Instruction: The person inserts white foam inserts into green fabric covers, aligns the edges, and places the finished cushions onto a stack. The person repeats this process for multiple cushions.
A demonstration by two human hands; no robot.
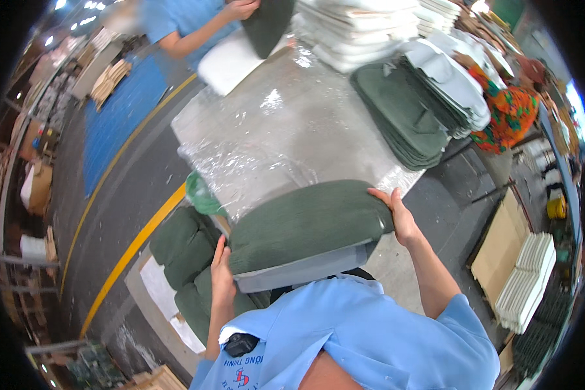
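Note:
Between my two hands is a dark green fabric-covered cushion (312, 221) with a grey underside, held close to my body at the near edge of the table. My left hand (223, 276) grips its left end, thumb and fingers pressed to the side. At the far right corner, my right hand (400, 214) has its fingers over the top edge. Beyond the cushion lies the table (260, 136), covered in clear plastic film. A stack of green covers with pale grey backs (396, 110) lies on its right side.
White foam pads (357, 32) are piled at the table's far end. Across from me a co-worker's hand (242, 9) holds a green piece above a white pad (231, 65). More green cushions (185, 244) sit low on my left. White pads (526, 279) stand at right.

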